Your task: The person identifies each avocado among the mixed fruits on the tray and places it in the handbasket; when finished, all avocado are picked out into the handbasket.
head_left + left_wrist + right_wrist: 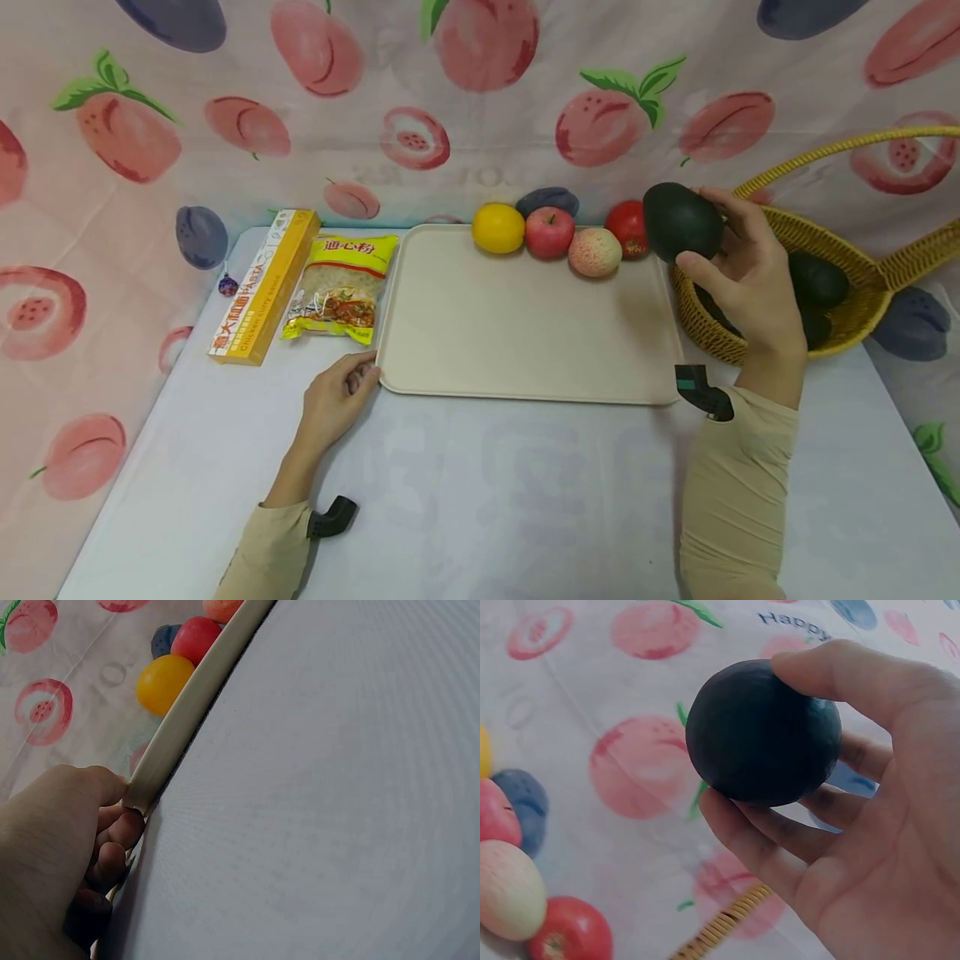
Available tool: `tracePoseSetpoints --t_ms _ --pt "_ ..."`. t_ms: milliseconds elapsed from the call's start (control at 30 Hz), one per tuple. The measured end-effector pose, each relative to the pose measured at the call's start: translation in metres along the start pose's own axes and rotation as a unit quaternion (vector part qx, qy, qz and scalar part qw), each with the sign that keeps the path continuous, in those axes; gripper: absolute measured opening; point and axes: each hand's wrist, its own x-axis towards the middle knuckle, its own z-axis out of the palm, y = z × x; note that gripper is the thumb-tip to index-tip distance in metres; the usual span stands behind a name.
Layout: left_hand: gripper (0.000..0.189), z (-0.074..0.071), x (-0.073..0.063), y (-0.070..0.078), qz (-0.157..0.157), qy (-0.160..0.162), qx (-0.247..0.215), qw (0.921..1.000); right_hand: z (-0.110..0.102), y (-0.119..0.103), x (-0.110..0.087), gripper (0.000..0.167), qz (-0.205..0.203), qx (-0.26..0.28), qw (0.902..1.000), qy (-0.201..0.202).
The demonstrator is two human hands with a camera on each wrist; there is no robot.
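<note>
My right hand [757,283] holds a dark green avocado [681,221] above the right end of a beige tray [525,350]. In the right wrist view, thumb and fingertips grip opposite sides of the avocado [761,735]. At the tray's near left corner is my left hand [337,400]. The left wrist view shows its thumb on the tray rim [176,735] and the other fingers curled below. Along the tray's far edge sit a yellow fruit [498,228], a red apple [550,232], a pale speckled fruit [595,252] and a round red fruit [627,227].
A wicker basket [701,321] with a tall handle stands at the right, behind my right hand, with more dark green avocados [817,279] inside. Left of the tray lie a yellow pasta box [262,287] and a yellow pasta bag [345,287]. A fruit-print cloth [465,125] hangs behind the table.
</note>
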Motion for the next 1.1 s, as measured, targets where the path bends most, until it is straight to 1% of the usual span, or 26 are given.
tracePoseSetpoints --t_ms 233,400,533,667,767,1000,1100 --pt "0.028 -0.002 0.000 0.001 0.018 0.014 -0.003 0.9997 -0.020 -0.005 -0.007 0.064 -0.001 -0.001 0.9984 0.056" --pt "0.028 -0.002 -0.001 0.002 0.014 0.010 -0.004 0.9999 -0.032 -0.005 -0.012 0.062 -0.012 -0.006 0.9964 0.084" --pt "0.028 -0.002 -0.001 0.003 0.011 0.009 -0.005 0.9999 -0.038 -0.005 -0.015 0.060 -0.017 -0.003 0.9950 0.099" --pt "0.029 -0.002 -0.001 0.003 0.012 0.009 -0.006 0.9999 -0.044 -0.006 -0.018 0.060 -0.012 0.009 0.9933 0.115" --pt "0.029 -0.002 -0.001 0.003 0.015 0.009 -0.006 0.9998 -0.051 -0.007 -0.023 0.059 -0.008 0.028 0.9910 0.131" --pt "0.029 -0.002 0.000 0.003 0.017 0.010 -0.006 0.9998 -0.068 -0.009 -0.034 0.058 0.019 0.006 0.9849 0.172" --pt "0.029 -0.001 0.000 0.001 0.016 0.011 -0.005 0.9998 -0.073 -0.008 -0.036 0.058 0.018 0.009 0.9820 0.188"
